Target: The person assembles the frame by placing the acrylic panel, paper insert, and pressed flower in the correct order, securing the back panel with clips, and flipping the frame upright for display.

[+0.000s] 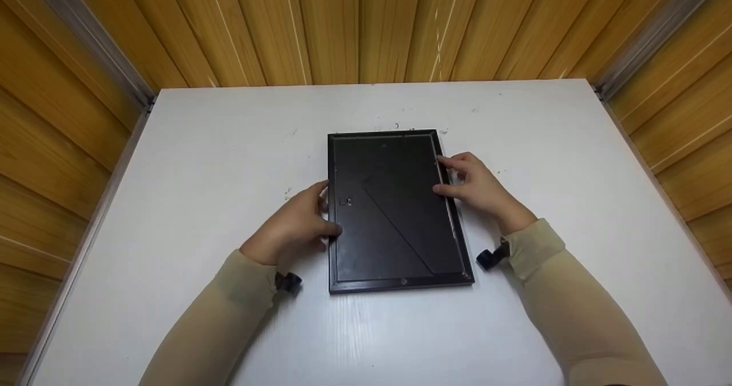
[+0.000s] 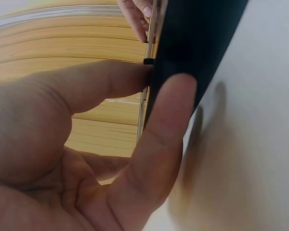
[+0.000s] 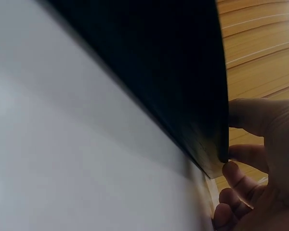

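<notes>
A black picture frame [image 1: 389, 214] lies back side up on the white table, its backing board and the diagonal outline of a stand leg showing. At its left edge, my left hand [image 1: 300, 220] grips the border, thumb on top and fingers along the outer side. My right hand [image 1: 477, 183] holds the right edge higher up, with thumb and index finger on the rim. Close up in the left wrist view, a fingertip [image 2: 176, 96] presses the dark side of the frame. The right wrist view shows fingers [image 3: 248, 156] at the frame's far edge. The front of the frame is hidden.
The white table [image 1: 217, 140] extends around the frame, with small dark marks near its far side. Wood-look panel walls [image 1: 337, 28] stand behind and at both sides. Small black devices [image 1: 289, 283] are worn at both wrists.
</notes>
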`<act>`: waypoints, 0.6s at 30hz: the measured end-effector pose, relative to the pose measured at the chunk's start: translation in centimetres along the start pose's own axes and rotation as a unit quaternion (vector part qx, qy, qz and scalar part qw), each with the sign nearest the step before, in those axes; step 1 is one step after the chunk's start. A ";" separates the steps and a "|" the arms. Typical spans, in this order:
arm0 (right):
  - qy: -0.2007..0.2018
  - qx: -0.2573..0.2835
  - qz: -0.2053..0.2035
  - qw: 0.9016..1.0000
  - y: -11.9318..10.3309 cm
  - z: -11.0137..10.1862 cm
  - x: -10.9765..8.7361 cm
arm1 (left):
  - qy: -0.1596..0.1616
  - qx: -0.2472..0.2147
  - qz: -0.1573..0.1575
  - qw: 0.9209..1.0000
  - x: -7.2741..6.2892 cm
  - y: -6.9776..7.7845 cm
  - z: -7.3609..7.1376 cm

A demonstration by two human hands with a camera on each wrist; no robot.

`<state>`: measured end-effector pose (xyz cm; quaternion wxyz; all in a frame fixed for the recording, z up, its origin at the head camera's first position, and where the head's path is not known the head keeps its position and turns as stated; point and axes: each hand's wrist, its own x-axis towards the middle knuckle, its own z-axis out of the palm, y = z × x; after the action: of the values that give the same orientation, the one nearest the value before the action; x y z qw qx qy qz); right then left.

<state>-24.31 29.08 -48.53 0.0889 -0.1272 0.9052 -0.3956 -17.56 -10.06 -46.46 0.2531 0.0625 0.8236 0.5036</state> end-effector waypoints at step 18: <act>-0.064 -0.111 -0.011 0.992 -0.8 -0.7 -0.2 | -0.001 0.063 0.010 0.998 0.3 -0.2 -0.3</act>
<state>-24.13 29.14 -47.49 0.1281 -0.1710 0.9345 -0.2848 -17.97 -10.28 -46.67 0.2443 0.0868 0.8529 0.4531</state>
